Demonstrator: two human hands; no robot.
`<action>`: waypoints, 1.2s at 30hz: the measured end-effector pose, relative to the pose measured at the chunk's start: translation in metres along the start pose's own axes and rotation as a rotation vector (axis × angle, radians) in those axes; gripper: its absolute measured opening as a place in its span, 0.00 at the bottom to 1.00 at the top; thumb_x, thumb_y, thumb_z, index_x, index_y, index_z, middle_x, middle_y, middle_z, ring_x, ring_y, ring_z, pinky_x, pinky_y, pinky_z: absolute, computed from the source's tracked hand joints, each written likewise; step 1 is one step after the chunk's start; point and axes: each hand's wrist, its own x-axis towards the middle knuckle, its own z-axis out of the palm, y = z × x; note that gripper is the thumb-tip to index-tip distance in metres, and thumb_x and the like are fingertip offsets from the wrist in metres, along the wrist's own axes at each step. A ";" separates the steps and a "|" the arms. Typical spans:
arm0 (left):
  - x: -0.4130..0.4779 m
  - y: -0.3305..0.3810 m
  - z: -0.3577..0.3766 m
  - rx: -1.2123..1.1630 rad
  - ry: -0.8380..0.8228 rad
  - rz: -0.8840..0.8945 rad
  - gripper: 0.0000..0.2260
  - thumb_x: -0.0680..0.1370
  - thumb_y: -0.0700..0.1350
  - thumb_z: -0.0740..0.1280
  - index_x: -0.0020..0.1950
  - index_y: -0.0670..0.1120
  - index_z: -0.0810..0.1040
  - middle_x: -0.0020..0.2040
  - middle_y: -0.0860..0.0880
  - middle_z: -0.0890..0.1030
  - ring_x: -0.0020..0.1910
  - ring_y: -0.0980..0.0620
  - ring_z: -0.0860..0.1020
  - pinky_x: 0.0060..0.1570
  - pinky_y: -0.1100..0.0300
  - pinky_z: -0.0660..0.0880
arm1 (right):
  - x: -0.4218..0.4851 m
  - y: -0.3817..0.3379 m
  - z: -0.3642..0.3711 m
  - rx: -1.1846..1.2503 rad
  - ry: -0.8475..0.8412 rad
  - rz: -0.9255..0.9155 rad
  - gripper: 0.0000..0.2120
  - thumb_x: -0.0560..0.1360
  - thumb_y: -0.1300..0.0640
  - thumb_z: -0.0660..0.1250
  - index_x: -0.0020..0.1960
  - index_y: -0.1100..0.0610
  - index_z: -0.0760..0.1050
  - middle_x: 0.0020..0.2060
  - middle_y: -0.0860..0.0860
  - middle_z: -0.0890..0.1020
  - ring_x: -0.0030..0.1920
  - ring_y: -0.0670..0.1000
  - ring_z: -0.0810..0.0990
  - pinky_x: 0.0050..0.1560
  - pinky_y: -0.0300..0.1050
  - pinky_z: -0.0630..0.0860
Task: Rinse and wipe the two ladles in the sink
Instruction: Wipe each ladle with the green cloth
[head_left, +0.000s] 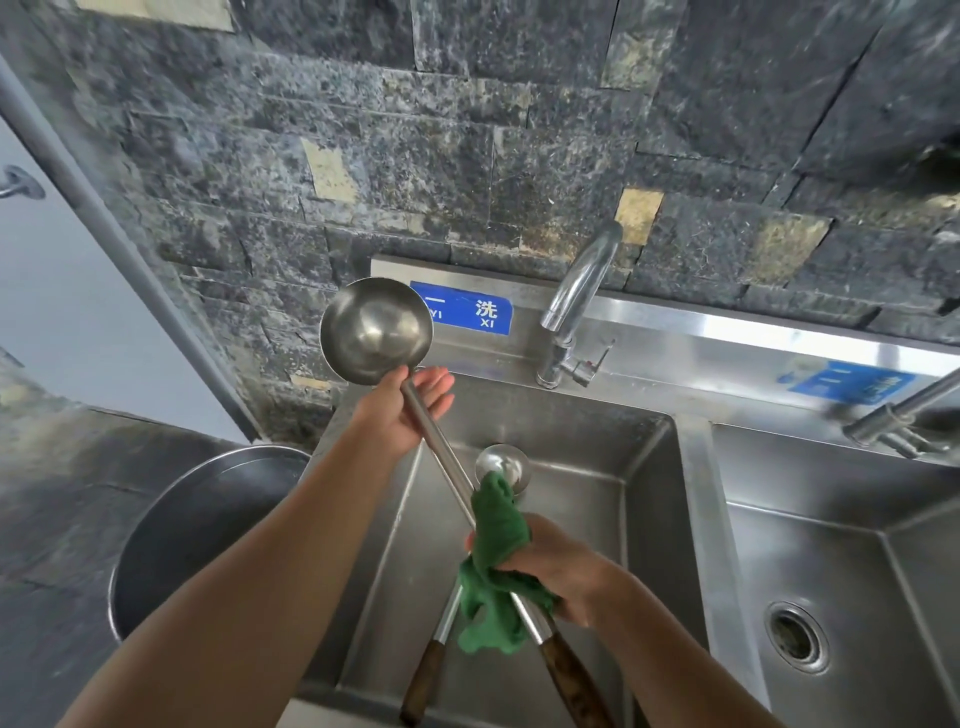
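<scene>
The large ladle (375, 330) is held slantwise over the left sink basin (649, 493), its bowl raised above the basin's rear left corner and its wooden handle reaching past the front rim. Its steel shaft is grasped just below the bowl by the left hand (400, 415), with the thumb hooked over it and the fingers loosely extended. Lower down, above the basin's middle, a green cloth (498, 535) is clenched around the shaft by the right hand (561, 566). The small ladle (511, 462) is lying inside the basin, its bowl partly covered by the cloth and its wooden handle resting toward the front rim. A faucet (576, 296) is mounted behind the basin, a steel pot (208, 519) is seen to its left, and a second basin (831, 545) to its right.
</scene>
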 end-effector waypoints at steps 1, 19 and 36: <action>0.002 0.003 0.000 -0.021 0.007 0.007 0.21 0.85 0.50 0.52 0.44 0.39 0.76 0.38 0.44 0.85 0.54 0.50 0.79 0.46 0.55 0.77 | -0.008 0.001 -0.001 -0.016 -0.011 0.012 0.11 0.74 0.74 0.59 0.52 0.65 0.74 0.44 0.65 0.76 0.44 0.60 0.78 0.48 0.49 0.80; 0.000 -0.045 -0.015 0.008 -0.070 0.053 0.17 0.84 0.54 0.54 0.37 0.48 0.66 0.22 0.55 0.64 0.18 0.58 0.61 0.21 0.66 0.64 | 0.031 0.015 0.002 0.008 0.318 0.029 0.20 0.69 0.72 0.69 0.58 0.60 0.75 0.45 0.57 0.83 0.46 0.54 0.84 0.49 0.48 0.82; -0.017 0.009 -0.011 0.484 0.102 0.408 0.13 0.83 0.46 0.55 0.39 0.46 0.68 0.27 0.50 0.63 0.19 0.55 0.61 0.21 0.64 0.62 | 0.058 0.032 -0.013 0.071 0.341 0.027 0.15 0.71 0.67 0.70 0.57 0.62 0.75 0.43 0.56 0.84 0.47 0.55 0.85 0.47 0.48 0.81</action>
